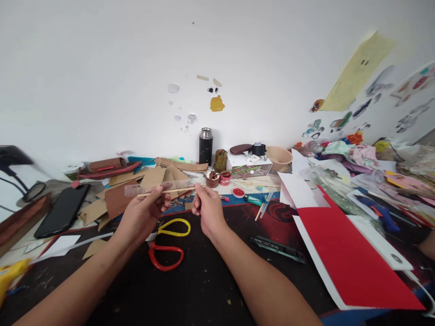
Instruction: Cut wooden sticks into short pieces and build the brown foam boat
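A thin wooden stick [178, 189] stretches level between my two hands, raised over the dark mat. My left hand [144, 210] pinches it between thumb and fingers near its left end. A clear plastic strip [131, 190] lies along the stick, its left end sticking out past my left hand. At the other end, my right hand [210, 209] is closed, with thumb and forefinger pressed on the tip of the stick and strip. Scissors [166, 257] with one yellow and one red handle lie on the mat just below my hands, their blades partly hidden by my left hand.
Cardboard scraps [117, 197] and a black phone [63, 210] lie left. Behind stand a black flask [205, 147] and small paint jars [212, 179]. At right are a utility knife [277, 249], red card [353, 258] and a blue glue gun [380, 210].
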`<state>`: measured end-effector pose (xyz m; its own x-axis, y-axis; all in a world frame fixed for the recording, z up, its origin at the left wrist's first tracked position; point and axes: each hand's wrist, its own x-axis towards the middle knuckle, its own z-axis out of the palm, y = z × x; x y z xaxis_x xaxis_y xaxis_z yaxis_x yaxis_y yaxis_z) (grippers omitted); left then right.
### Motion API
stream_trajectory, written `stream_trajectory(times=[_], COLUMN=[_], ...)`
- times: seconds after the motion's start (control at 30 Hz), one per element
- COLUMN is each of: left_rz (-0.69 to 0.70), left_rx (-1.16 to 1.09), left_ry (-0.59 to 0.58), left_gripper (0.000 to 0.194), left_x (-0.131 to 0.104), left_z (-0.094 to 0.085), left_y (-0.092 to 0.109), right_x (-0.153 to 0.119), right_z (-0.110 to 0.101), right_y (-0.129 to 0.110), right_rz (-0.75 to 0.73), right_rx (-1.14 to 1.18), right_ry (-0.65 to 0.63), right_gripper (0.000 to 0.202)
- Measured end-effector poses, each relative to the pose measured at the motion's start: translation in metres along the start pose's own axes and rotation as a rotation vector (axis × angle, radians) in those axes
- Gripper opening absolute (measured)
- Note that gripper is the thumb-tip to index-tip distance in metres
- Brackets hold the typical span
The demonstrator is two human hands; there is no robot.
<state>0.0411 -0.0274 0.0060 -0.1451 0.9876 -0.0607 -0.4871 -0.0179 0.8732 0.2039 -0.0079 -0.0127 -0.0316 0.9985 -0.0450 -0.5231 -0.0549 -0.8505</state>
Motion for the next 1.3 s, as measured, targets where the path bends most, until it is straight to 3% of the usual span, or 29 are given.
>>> stream_trajectory(times=[0.23, 1.3], left_rz=[-0.005, -0.014], left_rx=[0.030, 0.058], left_ry=[-0.004, 0.010], left_gripper=[0.057, 0.051], left_x=[-0.0007, 0.0009], left_z=[0.0004, -0.0033], left_y=[0.0010, -0.0027], right_x=[0.0003, 0.0003], right_z=[-0.0002, -0.0006], right_y=[0.0000, -0.0011], right_rz=[0.008, 0.027], right_rx=[0.033, 0.033], right_ry=[0.001, -0.004], right_gripper=[0.054, 0.047])
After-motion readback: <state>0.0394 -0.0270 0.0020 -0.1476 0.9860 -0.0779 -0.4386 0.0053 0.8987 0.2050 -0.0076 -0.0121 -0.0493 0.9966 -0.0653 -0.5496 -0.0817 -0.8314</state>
